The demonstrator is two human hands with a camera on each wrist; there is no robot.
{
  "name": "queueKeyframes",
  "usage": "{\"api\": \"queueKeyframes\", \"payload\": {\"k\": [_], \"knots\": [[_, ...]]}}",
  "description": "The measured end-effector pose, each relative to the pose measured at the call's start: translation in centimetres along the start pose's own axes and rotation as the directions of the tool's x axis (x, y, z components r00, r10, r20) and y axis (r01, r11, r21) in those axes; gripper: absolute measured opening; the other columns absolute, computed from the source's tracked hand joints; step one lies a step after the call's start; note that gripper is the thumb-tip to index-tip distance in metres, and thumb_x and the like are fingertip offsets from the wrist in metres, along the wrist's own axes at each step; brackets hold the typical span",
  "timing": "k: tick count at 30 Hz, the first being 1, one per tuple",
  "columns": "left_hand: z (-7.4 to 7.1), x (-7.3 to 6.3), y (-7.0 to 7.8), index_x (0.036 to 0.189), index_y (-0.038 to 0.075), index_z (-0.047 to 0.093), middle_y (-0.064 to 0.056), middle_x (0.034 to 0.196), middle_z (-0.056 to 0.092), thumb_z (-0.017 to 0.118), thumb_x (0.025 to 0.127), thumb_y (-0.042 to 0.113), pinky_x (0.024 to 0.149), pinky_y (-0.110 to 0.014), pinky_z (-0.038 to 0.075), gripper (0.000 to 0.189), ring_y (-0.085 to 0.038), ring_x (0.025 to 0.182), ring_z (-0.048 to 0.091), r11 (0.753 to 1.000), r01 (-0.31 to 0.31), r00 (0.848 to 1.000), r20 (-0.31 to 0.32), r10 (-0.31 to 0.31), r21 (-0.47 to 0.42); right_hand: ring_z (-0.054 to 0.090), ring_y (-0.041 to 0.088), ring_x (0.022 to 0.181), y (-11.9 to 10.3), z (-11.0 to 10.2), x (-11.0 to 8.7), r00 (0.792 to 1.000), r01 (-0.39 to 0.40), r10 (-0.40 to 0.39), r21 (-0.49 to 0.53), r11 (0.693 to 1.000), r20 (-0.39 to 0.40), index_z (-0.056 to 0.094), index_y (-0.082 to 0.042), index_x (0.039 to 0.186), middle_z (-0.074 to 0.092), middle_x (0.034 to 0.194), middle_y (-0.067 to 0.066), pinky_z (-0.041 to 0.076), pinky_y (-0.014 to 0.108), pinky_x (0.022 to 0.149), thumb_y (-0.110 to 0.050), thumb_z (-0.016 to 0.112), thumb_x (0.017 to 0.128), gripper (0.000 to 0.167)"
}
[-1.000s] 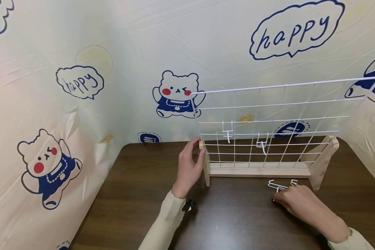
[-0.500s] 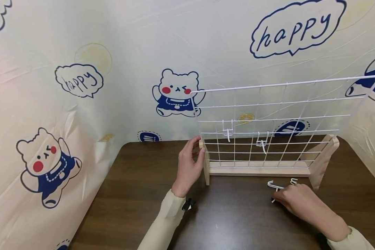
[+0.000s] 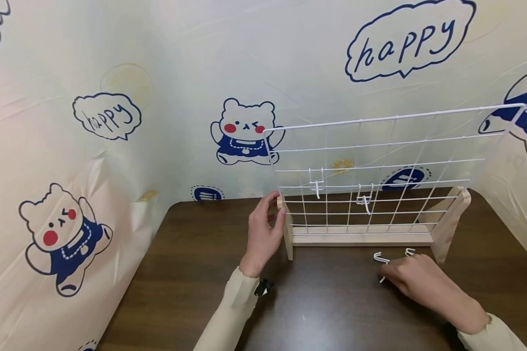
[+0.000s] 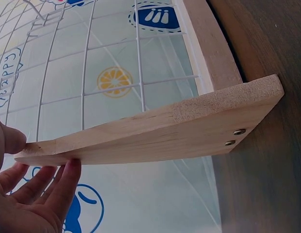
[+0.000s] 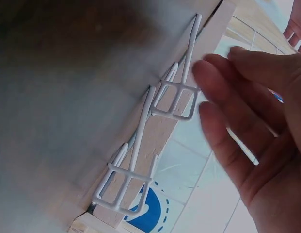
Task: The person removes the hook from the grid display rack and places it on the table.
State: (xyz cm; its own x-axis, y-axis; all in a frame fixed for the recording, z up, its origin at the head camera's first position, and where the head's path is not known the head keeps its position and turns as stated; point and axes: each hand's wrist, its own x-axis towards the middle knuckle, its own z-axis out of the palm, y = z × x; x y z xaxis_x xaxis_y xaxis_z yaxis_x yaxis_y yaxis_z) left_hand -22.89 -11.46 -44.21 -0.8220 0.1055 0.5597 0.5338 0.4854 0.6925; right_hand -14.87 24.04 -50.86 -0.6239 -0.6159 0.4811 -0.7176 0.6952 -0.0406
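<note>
A white wire grid rack [image 3: 360,121] stands in a light wooden frame on the dark table. My left hand [image 3: 263,236] grips the top of its left wooden side panel [image 4: 140,141], thumb on one side and fingers on the other. Two white hooks hang on the grid, an upper left hook [image 3: 317,185] and a lower right hook [image 3: 364,200]. Two more white wire hooks lie on the table before the rack, a near hook [image 5: 141,131] and a far hook [image 5: 191,48]. Over these hovers my right hand [image 3: 426,282], fingers loosely bent beside the far hook, nothing visibly pinched.
The right wooden side panel [image 3: 451,226] rises just beyond my right hand. A wooden crossbar [image 3: 360,239] joins the panels low down. Behind the table [image 3: 193,273] hangs a pale printed cloth [image 3: 180,122], which also covers the left side.
The head view has shifted slightly. My right hand has edged a little over the table hooks and covers more of them. My left hand keeps its hold on the side panel.
</note>
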Motion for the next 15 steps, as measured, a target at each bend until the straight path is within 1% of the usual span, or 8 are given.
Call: {"api": "queueKeyframes", "payload": {"k": [2, 3, 4, 5, 7, 9, 11, 15], "knots": [[-0.1, 0.0, 0.0, 0.141, 0.009, 0.058, -0.015, 0.131, 0.069, 0.064, 0.104, 0.018, 0.087, -0.043, 0.066, 0.038, -0.027, 0.117, 0.073, 1.000, 0.002, 1.000, -0.005, -0.002, -0.002, 0.054, -0.006, 0.056, 0.0, -0.1, 0.2, 0.999, 0.022, -0.021, 0.024, 0.999, -0.048, 0.066, -0.030, 0.079, 0.063, 0.068, -0.023, 0.038, 0.024, 0.046, -0.024, 0.077, 0.089, 0.017], [-0.1, 0.0, 0.0, 0.141, 0.009, 0.058, -0.015, 0.132, 0.069, 0.064, 0.104, 0.018, 0.087, -0.044, 0.066, 0.038, -0.027, 0.117, 0.073, 1.000, 0.003, 1.000, -0.005, -0.003, -0.004, 0.057, -0.005, 0.058, 0.0, -0.1, 0.4, 0.997, 0.037, -0.035, 0.036, 0.999, -0.073, 0.070, -0.028, 0.083, 0.067, 0.071, -0.021, 0.041, 0.024, 0.046, -0.028, 0.072, 0.096, 0.014], [-0.1, 0.0, -0.1, 0.141, 0.009, 0.058, -0.015, 0.132, 0.069, 0.064, 0.104, 0.017, 0.087, -0.044, 0.065, 0.038, -0.027, 0.117, 0.073, 1.000, 0.002, 1.000, -0.005, -0.002, -0.004, 0.059, -0.005, 0.059, 0.0, -0.1, 0.5, 0.994, 0.049, -0.044, 0.045, 0.998, -0.098, 0.073, -0.026, 0.086, 0.069, 0.073, -0.020, 0.043, 0.023, 0.047, -0.033, 0.064, 0.103, 0.020], [-0.2, 0.0, -0.1, 0.141, 0.010, 0.058, -0.015, 0.132, 0.069, 0.064, 0.104, 0.017, 0.087, -0.044, 0.065, 0.038, -0.027, 0.117, 0.072, 1.000, 0.003, 1.000, -0.005, -0.003, -0.004, 0.061, -0.004, 0.060, 0.0, -0.2, 0.6, 0.991, 0.059, -0.052, 0.052, 0.997, -0.126, 0.076, -0.023, 0.090, 0.071, 0.074, -0.018, 0.045, 0.023, 0.048, -0.037, 0.056, 0.108, 0.030], [-0.2, 0.0, 0.0, 0.141, 0.010, 0.058, -0.014, 0.132, 0.069, 0.064, 0.104, 0.017, 0.088, -0.043, 0.065, 0.038, -0.027, 0.118, 0.072, 1.000, 0.005, 1.000, -0.003, -0.005, -0.003, 0.063, -0.002, 0.060, -0.1, -0.2, 0.9, 0.981, 0.078, -0.065, 0.064, 0.995, -0.181, 0.078, -0.019, 0.094, 0.072, 0.074, -0.016, 0.047, 0.022, 0.049, -0.043, 0.040, 0.112, 0.049], [-0.2, 0.0, -0.1, 0.141, 0.010, 0.058, -0.013, 0.132, 0.069, 0.064, 0.104, 0.017, 0.088, -0.042, 0.065, 0.038, -0.026, 0.118, 0.072, 1.000, 0.006, 1.000, -0.002, -0.006, -0.002, 0.065, -0.001, 0.060, -0.3, -0.2, 1.2, 0.971, 0.089, -0.073, 0.064, 0.994, -0.226, 0.080, -0.017, 0.095, 0.073, 0.074, -0.014, 0.050, 0.021, 0.051, -0.044, 0.036, 0.112, 0.054], [-0.2, 0.0, -0.1, 0.141, 0.009, 0.058, -0.013, 0.131, 0.069, 0.064, 0.104, 0.017, 0.088, -0.042, 0.065, 0.038, -0.026, 0.117, 0.072, 1.000, 0.008, 1.000, 0.002, -0.008, -0.002, 0.066, 0.000, 0.060, -0.5, -0.3, 1.4, 0.962, 0.096, -0.077, 0.059, 0.994, -0.263, 0.080, -0.015, 0.095, 0.074, 0.075, -0.013, 0.051, 0.022, 0.052, -0.043, 0.038, 0.112, 0.053], [-0.1, 0.0, -0.2, 0.141, 0.009, 0.058, -0.012, 0.132, 0.069, 0.063, 0.105, 0.017, 0.088, -0.043, 0.065, 0.037, -0.026, 0.117, 0.072, 1.000, 0.011, 1.000, 0.009, -0.011, -0.005, 0.069, 0.004, 0.063, -0.7, -0.6, 1.5, 0.953, 0.093, -0.072, 0.058, 0.994, -0.293, 0.080, -0.013, 0.096, 0.077, 0.078, -0.009, 0.055, 0.026, 0.055, -0.041, 0.041, 0.112, 0.050]]}}
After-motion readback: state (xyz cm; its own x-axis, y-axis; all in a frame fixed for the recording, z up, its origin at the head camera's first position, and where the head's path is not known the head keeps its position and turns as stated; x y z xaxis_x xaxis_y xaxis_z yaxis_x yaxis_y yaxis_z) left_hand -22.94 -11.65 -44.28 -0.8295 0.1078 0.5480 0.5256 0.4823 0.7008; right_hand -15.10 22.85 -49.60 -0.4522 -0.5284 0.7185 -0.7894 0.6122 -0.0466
